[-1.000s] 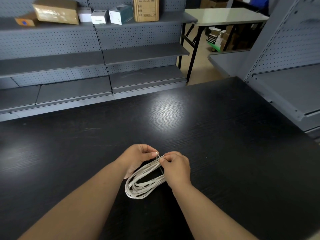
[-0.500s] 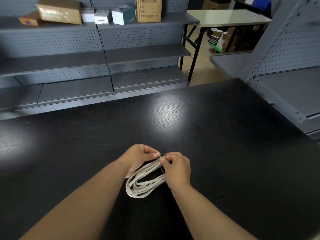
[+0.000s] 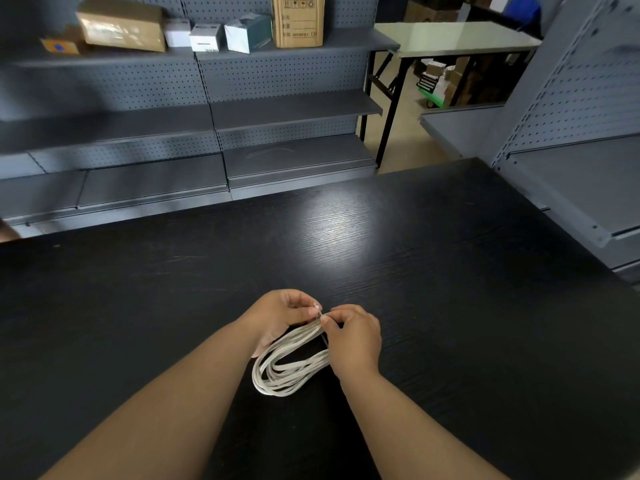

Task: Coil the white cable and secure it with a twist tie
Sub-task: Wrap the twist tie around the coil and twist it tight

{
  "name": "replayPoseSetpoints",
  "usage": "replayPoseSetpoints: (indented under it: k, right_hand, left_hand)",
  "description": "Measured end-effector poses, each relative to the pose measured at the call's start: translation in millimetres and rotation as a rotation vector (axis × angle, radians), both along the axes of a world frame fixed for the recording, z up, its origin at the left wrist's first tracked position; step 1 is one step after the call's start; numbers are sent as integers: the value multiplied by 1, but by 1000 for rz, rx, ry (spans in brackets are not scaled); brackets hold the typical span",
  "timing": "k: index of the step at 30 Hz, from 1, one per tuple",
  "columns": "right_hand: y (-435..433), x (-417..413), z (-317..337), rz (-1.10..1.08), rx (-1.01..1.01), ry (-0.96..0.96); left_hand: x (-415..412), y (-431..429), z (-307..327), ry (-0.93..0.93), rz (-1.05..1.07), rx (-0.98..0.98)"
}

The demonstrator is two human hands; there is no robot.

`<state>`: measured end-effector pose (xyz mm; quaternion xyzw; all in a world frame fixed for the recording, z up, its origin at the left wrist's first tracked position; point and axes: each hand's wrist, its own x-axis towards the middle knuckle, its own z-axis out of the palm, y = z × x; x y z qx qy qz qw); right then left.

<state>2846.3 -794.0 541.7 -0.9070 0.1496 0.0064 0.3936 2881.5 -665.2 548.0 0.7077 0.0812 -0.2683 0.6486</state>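
Pinch of left hand (image 3: 280, 317), right hand (image 3: 356, 337) on twist tie (image 3: 318, 309).

A: Obs.: white cable (image 3: 287, 372) in several loops, low over the black table (image 3: 450, 306).
B: Confirmed. Left hand (image 3: 282, 315) and right hand (image 3: 353, 337) both pinch the twist tie (image 3: 319, 310) at the coil's top, fingertips almost meeting.

Storeroom: grey shelving around a black counter.
The black wood-grain counter (image 3: 450, 306) fills the near view, with a patch of reflected light (image 3: 332, 220) on its far middle. Beyond it, on the left, stand grey pegboard shelves (image 3: 277, 112) with cardboard boxes (image 3: 298, 19) along the top. Far right, a pale-topped folding table (image 3: 450, 39) with black legs stands on tan floor (image 3: 408, 133), beside another grey shelf unit (image 3: 571, 98).
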Motion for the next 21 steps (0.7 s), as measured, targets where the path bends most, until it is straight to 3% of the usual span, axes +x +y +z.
replayPoseSetpoints:
  k: [21]
  right_hand:
    - [3, 1, -5, -7, -82, -22]
  left_hand:
    - [-1, -4, 1, -86, 54, -21]
